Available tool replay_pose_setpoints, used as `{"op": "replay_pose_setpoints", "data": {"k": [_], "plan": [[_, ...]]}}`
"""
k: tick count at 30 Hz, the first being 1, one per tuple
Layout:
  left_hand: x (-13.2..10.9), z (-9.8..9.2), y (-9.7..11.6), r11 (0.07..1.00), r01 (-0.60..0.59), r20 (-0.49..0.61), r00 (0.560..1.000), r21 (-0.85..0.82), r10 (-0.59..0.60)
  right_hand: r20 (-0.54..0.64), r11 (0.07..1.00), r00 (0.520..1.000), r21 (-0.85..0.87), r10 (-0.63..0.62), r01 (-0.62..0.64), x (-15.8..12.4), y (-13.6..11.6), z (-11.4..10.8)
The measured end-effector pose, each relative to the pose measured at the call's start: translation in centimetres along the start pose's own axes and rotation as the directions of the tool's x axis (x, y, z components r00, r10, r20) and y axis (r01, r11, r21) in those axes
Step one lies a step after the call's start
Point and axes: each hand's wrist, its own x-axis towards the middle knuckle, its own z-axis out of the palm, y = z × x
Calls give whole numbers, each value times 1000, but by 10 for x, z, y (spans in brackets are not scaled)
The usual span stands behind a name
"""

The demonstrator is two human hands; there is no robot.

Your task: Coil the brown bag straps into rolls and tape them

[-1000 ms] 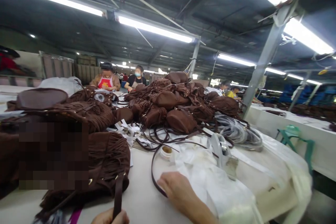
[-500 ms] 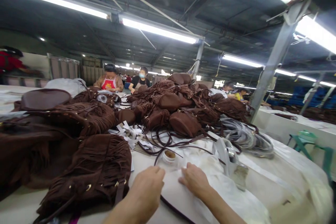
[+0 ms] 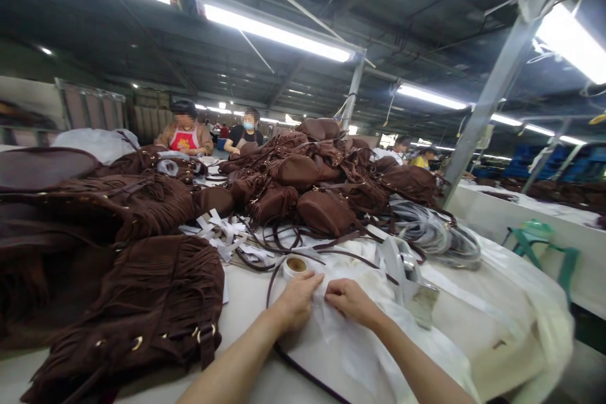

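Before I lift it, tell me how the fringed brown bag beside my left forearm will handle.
The bag will probably flop rather than hold its shape, since it lies slumped on the table. Its fringe hangs in loose strands, so it may swing or catch. The metal rings near one edge could add slight weight there.

The fringed bag [image 3: 165, 290] looks matt and suede-like, its rings [image 3: 138, 343] glossy metal, the sheeting [image 3: 442, 347] thin, filmy plastic.

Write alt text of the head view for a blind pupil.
A person's left hand and right hand nearly meet over white sheeting on a table, beside a round white object. A fringed brown bag lies at left; a heap of bags rises beyond.
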Motion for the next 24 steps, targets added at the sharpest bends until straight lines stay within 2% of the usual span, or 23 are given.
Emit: {"op": "replay_pose_setpoints", "data": {"k": [7,16,21,24], "plan": [[7,11,8,995,99,-102,990,-16,-100,66,976,998,215,14,-28,12,14,-7],[29,19,15,976,218,-240,947,-7,-213,93,950,995,307,22,-50,8,9,-25],[30,20,12,956,285,-323,900,-69,-292,7,957,999,285,52,-52,-5,1,-34],[30,21,13,946,303,-346,880,-118,-325,-124,989,991,134,-40,57,-22,-12,-30]]}}
